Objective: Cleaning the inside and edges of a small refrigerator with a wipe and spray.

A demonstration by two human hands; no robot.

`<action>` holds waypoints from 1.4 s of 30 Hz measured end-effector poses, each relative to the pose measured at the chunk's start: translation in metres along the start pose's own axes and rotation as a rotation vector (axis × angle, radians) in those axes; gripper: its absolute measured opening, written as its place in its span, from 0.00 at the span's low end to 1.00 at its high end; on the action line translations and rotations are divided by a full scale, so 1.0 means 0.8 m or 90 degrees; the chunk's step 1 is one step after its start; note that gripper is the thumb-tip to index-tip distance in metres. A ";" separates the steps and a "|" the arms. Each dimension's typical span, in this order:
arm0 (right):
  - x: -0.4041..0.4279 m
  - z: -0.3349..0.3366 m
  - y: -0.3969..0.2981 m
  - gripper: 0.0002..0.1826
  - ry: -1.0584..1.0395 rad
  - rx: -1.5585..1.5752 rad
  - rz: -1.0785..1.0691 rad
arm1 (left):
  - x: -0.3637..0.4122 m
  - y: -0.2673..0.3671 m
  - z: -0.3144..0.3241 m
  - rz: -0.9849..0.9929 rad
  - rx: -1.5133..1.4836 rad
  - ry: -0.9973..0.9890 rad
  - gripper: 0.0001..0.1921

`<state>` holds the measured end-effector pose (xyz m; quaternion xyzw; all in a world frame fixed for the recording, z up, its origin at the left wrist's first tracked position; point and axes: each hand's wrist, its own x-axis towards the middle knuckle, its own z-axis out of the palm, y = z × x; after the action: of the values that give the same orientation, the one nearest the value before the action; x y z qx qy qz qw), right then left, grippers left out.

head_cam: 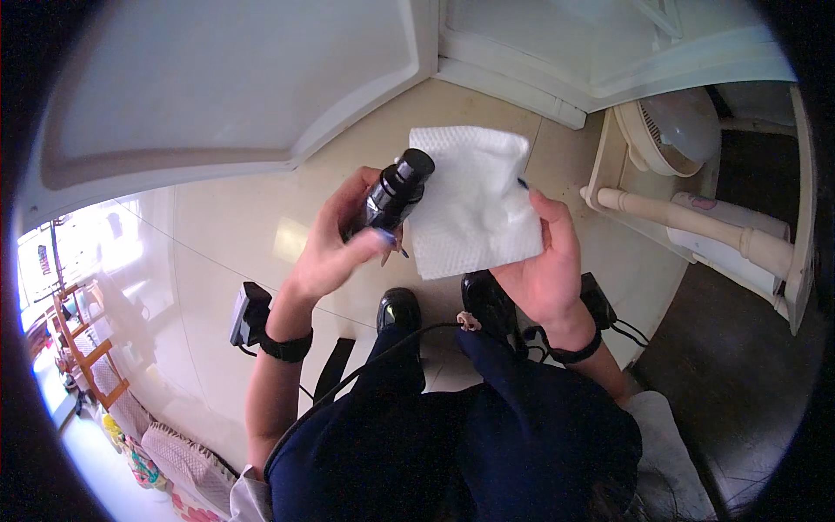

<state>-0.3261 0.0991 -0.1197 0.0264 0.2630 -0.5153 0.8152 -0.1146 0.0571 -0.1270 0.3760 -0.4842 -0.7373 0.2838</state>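
A small dark bottle with a black cap (396, 188) is in my left hand (339, 235), with fingers and thumb wrapped around its body. The cap end tilts up and to the right. My right hand (548, 261) grips a white textured wipe or paper towel (473, 202) by its right side, thumb on top and the other fingers mostly beneath. The sheet is spread almost flat, and its left edge comes close to the bottle. I cannot tell whether the two touch.
White panels (248, 72) rise ahead over a glossy tiled floor (352, 333). On the right stands a wooden rack (691, 222) with a cream plastic basket (652, 140) and a white cylindrical item (724, 228). A dark cable (365, 365) crosses my lap. A cushioned seat (186, 450) is at lower left.
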 end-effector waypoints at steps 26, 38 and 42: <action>0.005 0.020 -0.004 0.25 0.103 -0.284 -0.237 | 0.002 0.022 0.030 0.024 -0.027 0.006 0.24; 0.001 0.036 0.023 0.26 0.082 -0.429 -0.158 | 0.002 0.018 0.047 -0.131 -0.457 -0.099 0.42; 0.001 0.044 0.026 0.24 0.042 -0.365 -0.140 | -0.001 0.019 0.043 -0.098 -0.338 -0.078 0.40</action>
<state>-0.2942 0.0973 -0.0944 -0.2164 0.4255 -0.5044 0.7195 -0.1423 0.0693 -0.1038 0.2787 -0.2604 -0.8791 0.2860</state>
